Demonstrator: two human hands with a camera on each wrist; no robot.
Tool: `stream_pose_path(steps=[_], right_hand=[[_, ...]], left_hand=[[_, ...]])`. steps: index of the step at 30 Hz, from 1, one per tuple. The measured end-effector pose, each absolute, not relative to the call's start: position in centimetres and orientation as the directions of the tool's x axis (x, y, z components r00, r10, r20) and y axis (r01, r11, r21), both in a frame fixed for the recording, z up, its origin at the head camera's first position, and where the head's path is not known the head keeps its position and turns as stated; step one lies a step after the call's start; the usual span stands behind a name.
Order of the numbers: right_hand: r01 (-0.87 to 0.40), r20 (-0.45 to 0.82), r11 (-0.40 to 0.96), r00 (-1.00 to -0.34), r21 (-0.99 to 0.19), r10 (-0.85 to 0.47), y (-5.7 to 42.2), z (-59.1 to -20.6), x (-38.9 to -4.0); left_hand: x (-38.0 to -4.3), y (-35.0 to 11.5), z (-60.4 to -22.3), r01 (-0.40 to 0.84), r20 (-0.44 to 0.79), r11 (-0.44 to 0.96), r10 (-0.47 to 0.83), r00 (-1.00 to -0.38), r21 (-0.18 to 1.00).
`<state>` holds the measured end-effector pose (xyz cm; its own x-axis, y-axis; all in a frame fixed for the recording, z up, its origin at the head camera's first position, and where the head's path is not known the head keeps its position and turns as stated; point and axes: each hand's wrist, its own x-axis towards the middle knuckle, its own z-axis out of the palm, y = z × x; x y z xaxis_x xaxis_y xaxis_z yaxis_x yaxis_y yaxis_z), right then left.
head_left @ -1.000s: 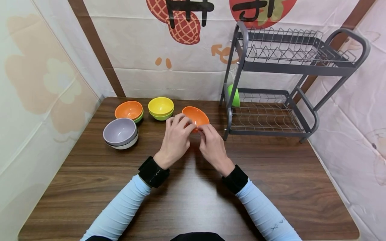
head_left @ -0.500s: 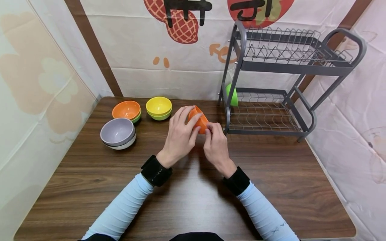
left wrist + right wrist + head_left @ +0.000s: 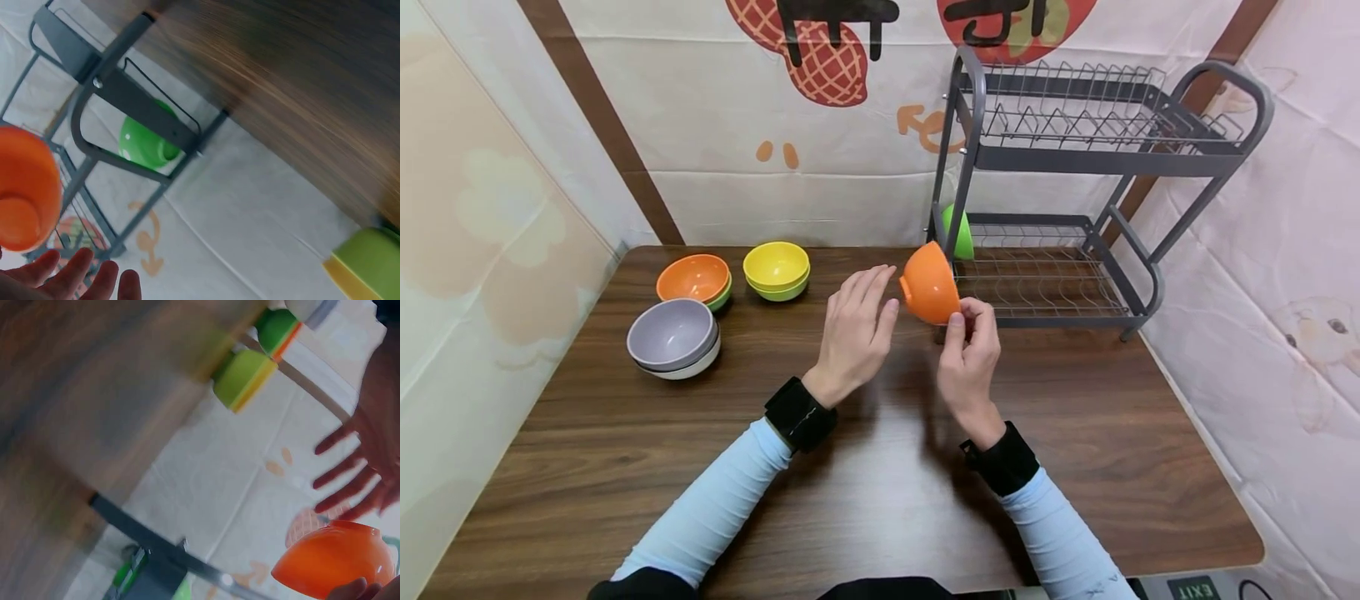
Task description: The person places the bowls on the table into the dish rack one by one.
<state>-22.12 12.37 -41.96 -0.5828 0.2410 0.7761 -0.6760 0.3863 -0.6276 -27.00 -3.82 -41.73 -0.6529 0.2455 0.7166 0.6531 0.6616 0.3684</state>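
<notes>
An orange bowl (image 3: pixel 929 285) is held on its side above the table, its outside and foot ring turned to the left. My right hand (image 3: pixel 972 358) pinches its lower rim between thumb and fingers. To the left of the bowl my left hand (image 3: pixel 854 333) has its fingers extended, apart from the bowl. In the left wrist view the bowl (image 3: pixel 25 187) is at the left edge, above the left fingertips. Part of the dark grey dish rack (image 3: pixel 1037 321) is just behind the bowl. Inside its lower tier leans a green bowl (image 3: pixel 958 233), partly hidden by the rack post.
At the back left stand a yellow bowl (image 3: pixel 777 263) on a green one, and an orange bowl (image 3: pixel 692 277) on a green one. Before them a lilac bowl (image 3: pixel 672 333) is stacked over a white bowl (image 3: pixel 688 367). The wooden table (image 3: pixel 850 517) meets a printed cloth behind.
The orange bowl has been turned onto its side and carried right toward the rack by my right hand. My left hand has let go of it and straightened its fingers.
</notes>
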Motion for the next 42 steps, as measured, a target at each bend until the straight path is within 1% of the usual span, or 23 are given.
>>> stream_pose_path(steps=[4, 7, 11, 15, 19, 27, 34, 38, 42], right_hand=[[-0.692, 0.782, 0.364, -0.555, -0.624, 0.284, 13.4, -40.5, -22.0], [-0.691, 0.778, 0.358, -0.544, -0.628, 0.313, 13.8, -38.7, -21.4], [-0.671, 0.758, 0.355, -0.551, -0.651, 0.349, 14.4, -36.8, -21.3], [-0.622, 0.721, 0.367, -0.578, -0.692, 0.382, 16.0, -37.3, -23.5], [-0.55, 0.671, 0.385, -0.617, -0.741, 0.41, 18.0, -38.5, -26.7], [-0.347, 0.533, 0.434, -0.717, -0.831, 0.449, 20.0, -38.3, -31.5], [-0.131, 0.288, 0.34, -0.836, -0.931, 0.467, 21.4, -37.4, -34.6], [-0.043, 0.176, 0.287, -0.872, -0.957, 0.457, 22.5, -36.9, -36.1], [0.011, 0.086, 0.226, -0.906, -0.974, 0.415, 23.5, -36.4, -37.2]], left_hand=[[-27.6, -2.6, -41.6, 0.648, 0.693, 0.693, 0.297, -0.657, 0.317], [-28.2, -1.6, -41.6, 0.646, 0.685, 0.714, 0.328, -0.65, 0.271], [-28.8, -0.4, -41.3, 0.653, 0.675, 0.719, 0.362, -0.643, 0.237], [-29.3, 0.4, -41.2, 0.655, 0.653, 0.72, 0.386, -0.652, 0.228], [-29.7, 0.9, -41.4, 0.638, 0.622, 0.741, 0.403, -0.671, 0.208], [-29.9, 1.1, -41.8, 0.623, 0.558, 0.763, 0.445, -0.7, 0.174], [-30.0, 1.8, -42.1, 0.637, 0.51, 0.755, 0.492, -0.705, 0.153], [-29.9, 2.2, -42.1, 0.637, 0.48, 0.758, 0.511, -0.713, 0.139], [-29.8, 2.5, -42.1, 0.637, 0.463, 0.759, 0.521, -0.717, 0.134]])
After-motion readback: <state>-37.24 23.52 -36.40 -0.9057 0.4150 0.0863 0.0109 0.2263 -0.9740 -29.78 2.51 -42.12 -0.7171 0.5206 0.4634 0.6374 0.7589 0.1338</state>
